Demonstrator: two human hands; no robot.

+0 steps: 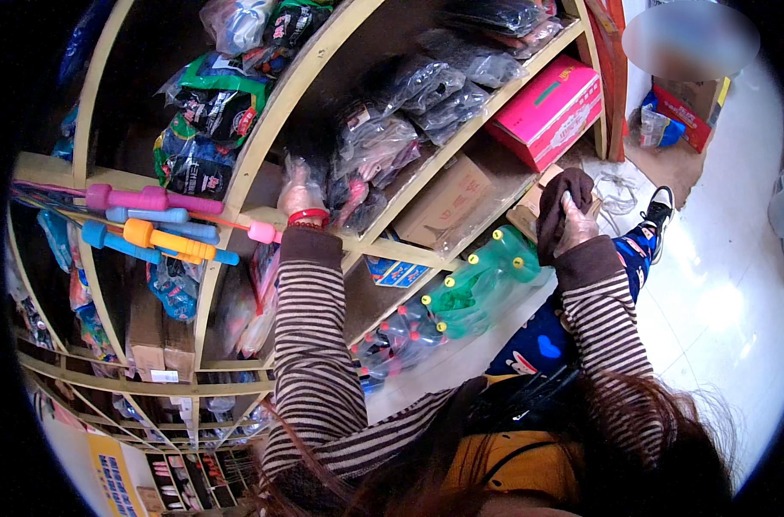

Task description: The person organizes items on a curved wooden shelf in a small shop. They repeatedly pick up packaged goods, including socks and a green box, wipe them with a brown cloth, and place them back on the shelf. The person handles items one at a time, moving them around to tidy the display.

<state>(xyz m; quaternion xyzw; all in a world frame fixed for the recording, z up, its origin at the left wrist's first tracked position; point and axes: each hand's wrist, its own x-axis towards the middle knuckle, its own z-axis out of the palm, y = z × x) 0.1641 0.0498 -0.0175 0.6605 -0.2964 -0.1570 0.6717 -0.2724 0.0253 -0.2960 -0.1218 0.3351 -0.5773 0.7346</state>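
My left hand [300,191] reaches into a shelf compartment, a red band round its wrist. Clear plastic covers it, and its fingers are hard to make out in the shade. Just beside it lie clear-bagged dark goods [375,146], their contents unclear. Over to the right, my right hand [576,227], also in thin clear plastic, grips a dark brown cloth [563,207]. The cloth hangs bunched from the fingers, in front of the lower shelf edge and above the floor.
A pink box [547,112] and a brown carton [444,202] occupy the lower shelf. Green bottles [474,284] in plastic wrap stand on the floor. Skipping ropes with coloured handles [164,198] hang across the shelf front at left. More cardboard [689,112] lies at the far right.
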